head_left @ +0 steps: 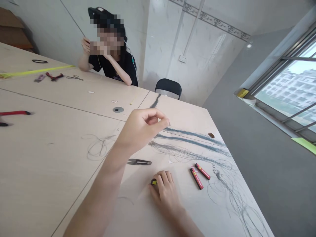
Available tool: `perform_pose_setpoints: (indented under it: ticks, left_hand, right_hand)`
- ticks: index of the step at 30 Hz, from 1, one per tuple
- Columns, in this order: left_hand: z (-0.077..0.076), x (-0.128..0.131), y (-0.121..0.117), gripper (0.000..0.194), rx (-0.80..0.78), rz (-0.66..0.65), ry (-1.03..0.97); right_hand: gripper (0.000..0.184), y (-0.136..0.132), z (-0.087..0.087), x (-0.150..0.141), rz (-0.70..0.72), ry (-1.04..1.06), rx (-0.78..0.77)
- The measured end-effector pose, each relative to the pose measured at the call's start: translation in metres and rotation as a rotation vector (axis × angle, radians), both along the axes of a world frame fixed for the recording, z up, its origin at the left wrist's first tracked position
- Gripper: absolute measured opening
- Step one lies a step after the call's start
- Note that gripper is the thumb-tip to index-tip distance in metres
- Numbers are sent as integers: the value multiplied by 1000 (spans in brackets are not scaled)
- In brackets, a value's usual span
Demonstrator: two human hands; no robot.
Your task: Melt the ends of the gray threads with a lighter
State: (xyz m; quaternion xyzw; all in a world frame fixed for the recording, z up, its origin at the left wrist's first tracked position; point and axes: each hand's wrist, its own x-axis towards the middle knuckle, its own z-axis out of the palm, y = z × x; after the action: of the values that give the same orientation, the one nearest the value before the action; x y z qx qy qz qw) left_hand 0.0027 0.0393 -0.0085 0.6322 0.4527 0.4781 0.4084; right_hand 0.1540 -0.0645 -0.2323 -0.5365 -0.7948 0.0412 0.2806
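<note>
Two red packets (pixel 198 175), labels unreadable, right grip (pixel 164 192) closed on yellow-black item (pixel 154 182), left grip (pixel 143 128) pinched

Place: a workshop-style room for handwork, indoors
Tables: long, joined, pale wood-grain work tables (pixel 61 164) with a cable grommet (pixel 118 109)
Tools: pliers (pixel 54 76), scissors (pixel 74 77), thread snips (pixel 139 161)
Walls: glossy marble-look tile (pixel 217 62), a wall socket (pixel 182 59)
Window: metal-framed window (pixel 283 89)

Head cam, facing fwd & down, close over L hand (pixel 142 130), R hand (pixel 165 194), table (pixel 49 171)
</note>
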Motion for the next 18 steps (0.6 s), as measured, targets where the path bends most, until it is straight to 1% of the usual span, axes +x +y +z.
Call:
perform_pose_setpoints:
  ticks: [3, 5, 7, 8, 10, 11, 12, 13, 15, 16, 18]
  left_hand:
    - [-1, 1, 0, 16, -30, -19, -1]
    - [-2, 2, 0, 18, -43, -50, 0]
    - [-3, 4, -1, 19, -44, -95, 9]
    - [-3, 6, -2, 20, -40, -119, 14]
    - [-3, 9, -3, 21, -27, -154, 11]
    - [-2, 11, -3, 21, -29, -161, 3]
    - [-2, 11, -3, 21, -38, -162, -9]
    - [-2, 11, -2, 21, -50, -159, -25]
    - [-2, 10, 0, 21, -70, -134, -52]
    - [-2, 8, 1, 21, -72, -118, -62]
    - [-3, 3, 3, 21, -53, -92, -80]
  right_hand:
    - [11, 1, 5, -2, 4, 112, -24]
    - [14, 6, 16, -5, 19, 263, -61]
    - [22, 17, 39, -10, 26, 478, -119]
    - [26, 24, 54, -14, 22, 597, -147]
    - [43, 42, 90, -23, 47, 835, -271]
    - [45, 51, 108, -26, 73, 967, -337]
    - [42, 59, 125, -28, 86, 1093, -419]
    - [38, 65, 140, -29, 108, 1173, -488]
    - [29, 72, 162, -24, 155, 1229, -587]
    - [24, 73, 169, -19, 184, 1222, -627]
    - [19, 72, 176, -4, 230, 1186, -691]
